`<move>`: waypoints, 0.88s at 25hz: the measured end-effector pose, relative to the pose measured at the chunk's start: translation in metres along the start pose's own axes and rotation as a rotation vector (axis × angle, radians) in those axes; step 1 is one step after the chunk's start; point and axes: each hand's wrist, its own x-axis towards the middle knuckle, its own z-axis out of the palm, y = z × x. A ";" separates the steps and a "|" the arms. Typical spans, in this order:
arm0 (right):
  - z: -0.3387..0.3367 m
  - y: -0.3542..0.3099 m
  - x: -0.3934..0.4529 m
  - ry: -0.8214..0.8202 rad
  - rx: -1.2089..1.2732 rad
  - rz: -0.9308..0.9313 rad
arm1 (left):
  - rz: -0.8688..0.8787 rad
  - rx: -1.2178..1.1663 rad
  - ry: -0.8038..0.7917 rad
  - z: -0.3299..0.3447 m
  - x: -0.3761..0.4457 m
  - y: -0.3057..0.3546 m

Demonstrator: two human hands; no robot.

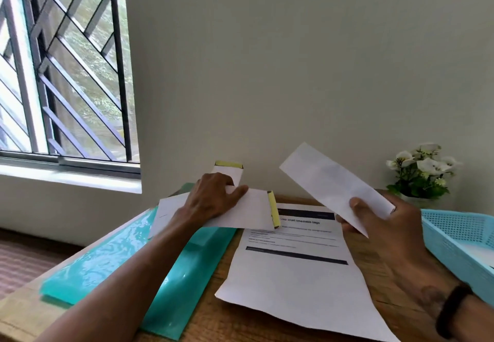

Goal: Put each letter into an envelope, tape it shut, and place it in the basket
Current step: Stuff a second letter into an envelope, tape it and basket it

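My left hand (213,197) grips white envelopes (248,212) with yellow strips along their flaps, held above the teal folder. One more envelope flap (230,169) sticks up behind my fingers. My right hand (374,224) pinches a folded white letter (328,181), tilted up in the air to the right of the envelopes. A printed letter sheet (296,269) lies flat on the wooden table between my arms. The light-blue mesh basket (454,245) stands at the right edge, with something white inside it.
A teal plastic folder (120,264) lies on the table's left part, under my left forearm. A pot of white flowers (422,173) stands by the wall behind the basket. A barred window is at the far left.
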 end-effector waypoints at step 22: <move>-0.007 0.019 0.010 -0.223 0.039 0.180 | 0.197 -0.253 0.055 -0.015 0.006 0.004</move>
